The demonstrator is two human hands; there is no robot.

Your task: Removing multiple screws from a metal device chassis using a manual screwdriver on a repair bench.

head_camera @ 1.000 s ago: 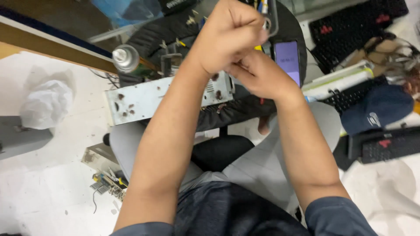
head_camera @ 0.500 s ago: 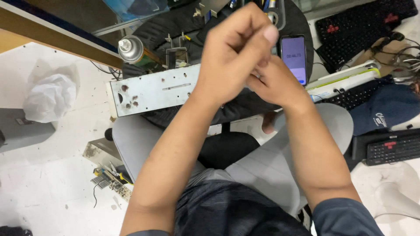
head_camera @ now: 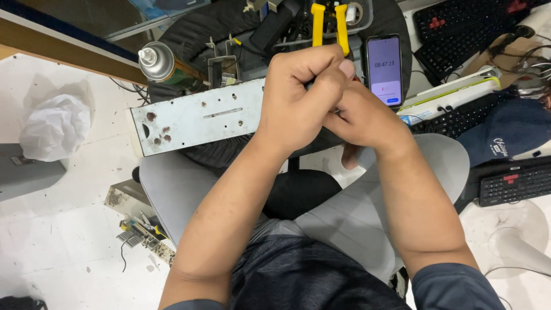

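The left hand [head_camera: 304, 95] was curled into a tight fist, thumb pressed down on top, around something small and dark that the fingers hid. The right hand [head_camera: 361, 117] was closed against it from the side; whether it gripped the same hidden piece I could not tell. Just beyond the knuckles lay yellow-handled pliers [head_camera: 329, 23] and a phone [head_camera: 383, 69]. Under and left of the left wrist sat a spotted grey metal panel [head_camera: 195, 117], a spray can [head_camera: 156, 60] past it. Steady pressure, wrists braced together over the lap, would probably suit such a small part.
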